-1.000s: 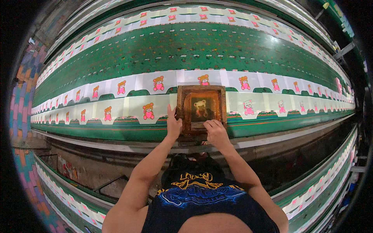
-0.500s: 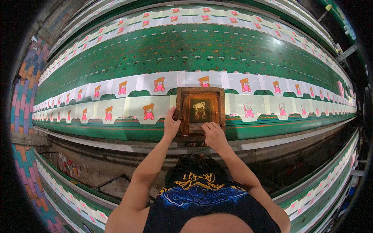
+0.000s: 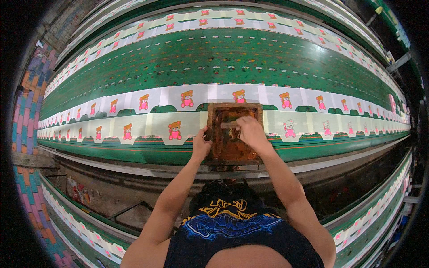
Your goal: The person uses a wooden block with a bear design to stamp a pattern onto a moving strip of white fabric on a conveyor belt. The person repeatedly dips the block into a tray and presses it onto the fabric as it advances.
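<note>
A wooden screen-printing frame [image 3: 237, 106] lies over the near row of pale fabric pieces on the long green table. My left hand [image 3: 201, 144] is closed on the frame's left side. Inside the frame, my right hand [image 3: 251, 132] grips a small squeegee [image 3: 229, 125] near the far part of the mesh; its blade is partly hidden by the fingers. Brownish ink coats the mesh [image 3: 234, 152]. Left of the frame, a fabric piece carries a brown teddy bear print [image 3: 175, 130] with a pink heart. To the right, the bear print [image 3: 289, 128] is pale with pink parts.
A second row of printed pieces [image 3: 187, 99] runs just beyond, and more [image 3: 240, 21] line the table's far side. The green tabletop [image 3: 178, 58] between is speckled with marks. A pale rail [image 3: 134, 166] edges the near side. Another printed table [image 3: 85, 223] stands lower left.
My right hand has moved the squeegee from the frame's near end toward its far end. The bear opening, plain before, is now mostly covered. My left hand stays on the frame.
</note>
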Available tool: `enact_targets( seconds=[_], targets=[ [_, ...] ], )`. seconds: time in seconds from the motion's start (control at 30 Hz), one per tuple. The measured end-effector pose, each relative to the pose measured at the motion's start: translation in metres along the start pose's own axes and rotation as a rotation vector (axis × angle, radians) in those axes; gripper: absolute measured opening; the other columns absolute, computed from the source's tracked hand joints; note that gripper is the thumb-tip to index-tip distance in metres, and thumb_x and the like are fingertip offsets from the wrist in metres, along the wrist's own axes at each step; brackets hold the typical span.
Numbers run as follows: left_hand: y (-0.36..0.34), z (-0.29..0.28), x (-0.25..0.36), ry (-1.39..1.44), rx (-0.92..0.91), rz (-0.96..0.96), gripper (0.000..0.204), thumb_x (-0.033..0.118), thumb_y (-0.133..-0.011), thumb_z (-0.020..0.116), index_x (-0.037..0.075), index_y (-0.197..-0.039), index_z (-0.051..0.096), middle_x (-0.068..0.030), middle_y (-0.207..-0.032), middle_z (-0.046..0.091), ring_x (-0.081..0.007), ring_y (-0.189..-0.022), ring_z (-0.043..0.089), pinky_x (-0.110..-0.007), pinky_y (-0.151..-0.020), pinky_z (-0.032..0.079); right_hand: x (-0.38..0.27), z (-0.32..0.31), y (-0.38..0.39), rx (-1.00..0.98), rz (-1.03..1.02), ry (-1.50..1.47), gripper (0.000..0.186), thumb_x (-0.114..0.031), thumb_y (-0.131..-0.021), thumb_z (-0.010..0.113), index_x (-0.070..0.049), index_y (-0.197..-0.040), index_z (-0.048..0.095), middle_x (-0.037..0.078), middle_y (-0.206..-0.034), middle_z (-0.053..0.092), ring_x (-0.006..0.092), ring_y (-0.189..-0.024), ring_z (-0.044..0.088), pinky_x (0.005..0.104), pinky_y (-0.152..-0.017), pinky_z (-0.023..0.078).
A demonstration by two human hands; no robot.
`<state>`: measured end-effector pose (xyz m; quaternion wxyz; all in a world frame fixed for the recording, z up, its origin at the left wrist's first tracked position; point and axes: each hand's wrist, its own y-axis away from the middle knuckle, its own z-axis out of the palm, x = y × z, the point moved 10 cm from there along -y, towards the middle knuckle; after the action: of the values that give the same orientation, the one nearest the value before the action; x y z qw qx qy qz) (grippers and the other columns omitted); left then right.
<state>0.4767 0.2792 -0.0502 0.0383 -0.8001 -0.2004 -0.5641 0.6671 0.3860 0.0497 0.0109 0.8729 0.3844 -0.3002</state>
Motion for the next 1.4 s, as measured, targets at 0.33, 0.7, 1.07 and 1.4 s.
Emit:
enact_targets(
  seconds=[0.33, 0.7, 1.07, 1.4],
  targets=[
    [0.007, -0.002, 0.009, -0.169, -0.005, 0.009, 0.067, -0.005, -0.081, 0.063, -0.004, -0.145, 0.045, -0.0234, -0.144, 0.053, -0.035, -0.134, 0.051, -0.04, -0.107, 0.045, -0.008, 0.035, 0.051, -0.002, -0.021, 0.117, 0.039, -0.001, -0.071, 0.065, 0.0, -0.11, 0.062, 0.016, -0.112, 0.065, 0.0336, -0.112, 0.059, 0.0419, -0.099, 0.047],
    [0.009, 0.004, 0.006, -0.038, 0.031, -0.003, 0.074, -0.009, -0.083, 0.058, -0.001, -0.152, 0.034, -0.0212, -0.151, 0.045, -0.0323, -0.138, 0.045, -0.039, -0.106, 0.046, -0.045, 0.013, 0.093, 0.062, -0.039, 0.068, 0.032, 0.002, -0.076, 0.059, 0.0, -0.108, 0.063, 0.014, -0.111, 0.065, 0.0315, -0.11, 0.06, 0.0421, -0.099, 0.048],
    [0.016, 0.093, 0.049, 0.204, 0.121, 0.11, 0.084, -0.014, -0.082, 0.055, 0.001, -0.155, 0.016, -0.0259, -0.152, 0.038, -0.0248, -0.131, 0.05, -0.029, -0.089, 0.05, 0.018, -0.056, 0.131, 0.158, -0.001, 0.072, 0.035, 0.004, -0.072, 0.062, 0.001, -0.106, 0.065, 0.014, -0.107, 0.067, 0.0323, -0.104, 0.063, 0.0414, -0.097, 0.05],
    [0.021, 0.247, 0.092, 0.306, 0.087, 0.075, 0.074, -0.012, -0.083, 0.053, 0.0, -0.149, 0.021, -0.0255, -0.153, 0.039, -0.0169, -0.118, 0.054, -0.022, -0.073, 0.047, 0.143, -0.121, 0.2, 0.094, 0.042, 0.09, 0.034, 0.003, -0.074, 0.062, 0.001, -0.108, 0.065, 0.015, -0.112, 0.066, 0.0329, -0.109, 0.061, 0.0429, -0.099, 0.049]
  ],
)
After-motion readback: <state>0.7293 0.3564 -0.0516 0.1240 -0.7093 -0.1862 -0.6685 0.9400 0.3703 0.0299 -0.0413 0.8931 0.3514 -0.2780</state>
